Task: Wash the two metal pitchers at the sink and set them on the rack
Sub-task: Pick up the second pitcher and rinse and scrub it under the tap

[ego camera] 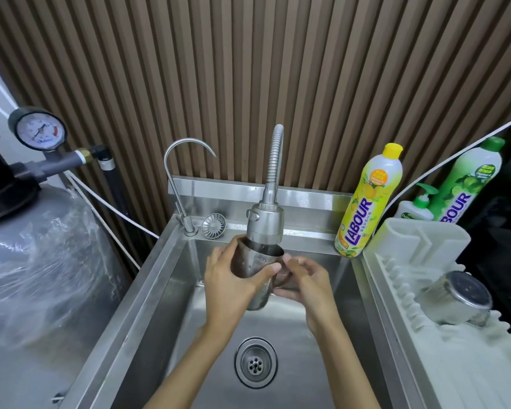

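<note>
I hold a metal pitcher (pixel 252 262) above the steel sink (pixel 148 290), its mouth tipped up against the flexible tap's spray head (pixel 265 222). My left hand (pixel 227 281) wraps around its body, thumb across the front. My right hand (pixel 303 280) grips the pitcher's handle side, fingers curled. Part of the pitcher is hidden behind my hands. A second metal pitcher (pixel 455 299) lies on its side on the white dish rack (pixel 455 373) at the right, its base facing me.
A yellow dish-soap bottle (pixel 366 202) stands at the sink's back right corner, with a green one (pixel 469 181) and a pump bottle (pixel 419 205) behind the rack. A thin curved tap (pixel 177 178) and a loose strainer (pixel 213 225) sit back left. The drain (pixel 255 363) is below. A grey tank (pixel 36 261) with a gauge stands left.
</note>
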Demonstrator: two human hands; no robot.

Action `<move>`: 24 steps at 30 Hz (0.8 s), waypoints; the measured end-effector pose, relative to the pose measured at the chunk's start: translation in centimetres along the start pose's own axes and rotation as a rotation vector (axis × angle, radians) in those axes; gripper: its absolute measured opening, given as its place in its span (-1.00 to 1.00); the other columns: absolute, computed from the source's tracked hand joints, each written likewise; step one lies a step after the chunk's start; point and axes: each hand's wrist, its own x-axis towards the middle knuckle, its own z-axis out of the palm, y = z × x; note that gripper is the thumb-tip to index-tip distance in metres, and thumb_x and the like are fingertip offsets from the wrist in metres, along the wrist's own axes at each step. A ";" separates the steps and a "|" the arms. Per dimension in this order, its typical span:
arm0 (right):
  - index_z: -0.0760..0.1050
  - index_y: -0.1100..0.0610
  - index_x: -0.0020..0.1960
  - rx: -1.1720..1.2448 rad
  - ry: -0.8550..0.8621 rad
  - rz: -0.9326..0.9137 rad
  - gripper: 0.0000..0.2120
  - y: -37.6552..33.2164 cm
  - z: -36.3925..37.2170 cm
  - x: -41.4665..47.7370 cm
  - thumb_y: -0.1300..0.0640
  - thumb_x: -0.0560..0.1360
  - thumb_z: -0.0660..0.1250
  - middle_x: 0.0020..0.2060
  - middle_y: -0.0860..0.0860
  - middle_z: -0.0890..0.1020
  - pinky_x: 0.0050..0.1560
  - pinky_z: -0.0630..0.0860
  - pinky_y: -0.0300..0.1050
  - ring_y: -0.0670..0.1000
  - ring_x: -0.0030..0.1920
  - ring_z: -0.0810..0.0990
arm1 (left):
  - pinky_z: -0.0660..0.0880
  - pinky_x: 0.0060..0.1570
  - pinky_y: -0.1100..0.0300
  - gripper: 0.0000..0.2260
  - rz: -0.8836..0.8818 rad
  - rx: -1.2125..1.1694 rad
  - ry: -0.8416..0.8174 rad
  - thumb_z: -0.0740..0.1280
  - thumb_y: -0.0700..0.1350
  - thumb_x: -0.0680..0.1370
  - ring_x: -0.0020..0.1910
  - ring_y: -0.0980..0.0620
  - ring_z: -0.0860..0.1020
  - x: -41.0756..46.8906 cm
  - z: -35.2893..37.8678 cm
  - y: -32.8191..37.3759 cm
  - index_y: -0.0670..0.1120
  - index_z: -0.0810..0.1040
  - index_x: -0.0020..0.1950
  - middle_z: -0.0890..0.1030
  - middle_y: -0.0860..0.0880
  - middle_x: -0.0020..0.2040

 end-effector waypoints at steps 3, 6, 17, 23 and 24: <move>0.51 0.14 -0.20 -0.346 0.167 -0.096 -0.80 -1.5 -0.6 -0.2 0.02 0.41 0.41 -0.27 0.09 0.67 -0.21 0.64 0.05 0.10 -0.19 0.65 | 0.47 -0.09 0.46 -0.48 -0.116 -0.113 -0.081 0.56 0.16 0.17 -0.13 0.28 0.58 -0.7 0.6 -0.3 0.07 0.53 0.05 0.62 0.06 -0.07; 0.49 0.12 -0.20 -0.588 0.263 -0.280 -0.81 -2.7 -0.6 -0.8 0.01 0.38 0.41 -0.27 0.05 0.66 -0.04 0.56 0.03 0.11 -0.14 0.63 | 0.47 -0.13 0.51 -0.53 -0.217 -0.308 -0.178 0.59 -0.14 0.23 -0.13 0.31 0.62 -0.5 1.4 -0.7 -0.07 0.53 0.09 0.67 -0.02 0.00; 0.36 0.22 -0.16 0.316 -0.104 -0.144 -0.90 0.0 1.2 0.5 0.32 0.53 0.21 -0.03 0.15 0.58 0.05 0.59 -0.07 0.06 -0.04 0.59 | 0.27 0.07 0.60 -0.27 0.175 -0.142 0.007 0.61 -0.21 0.14 0.08 0.47 0.40 1.0 0.1 0.9 0.22 0.39 0.17 0.45 0.30 0.08; 0.50 0.23 -0.18 -0.088 0.017 -0.041 -0.86 -1.2 0.6 -0.6 0.17 0.49 0.34 -0.30 0.10 0.65 -0.20 0.65 0.07 -0.01 -0.30 0.63 | 0.40 0.01 0.33 -0.31 0.003 -0.069 0.058 0.49 0.35 0.08 -0.06 0.15 0.52 -0.4 -0.2 0.5 0.08 0.54 0.12 0.50 0.11 -0.07; 0.51 0.18 -0.20 -0.200 0.084 -0.069 -0.88 -1.6 0.5 -0.8 0.15 0.48 0.36 -0.27 0.11 0.66 -0.23 0.65 0.03 0.00 -0.30 0.63 | 0.45 0.00 0.29 -0.35 -0.050 -0.113 0.020 0.51 0.32 0.08 -0.08 0.17 0.55 -0.4 -0.1 0.3 0.09 0.54 0.08 0.53 0.09 -0.07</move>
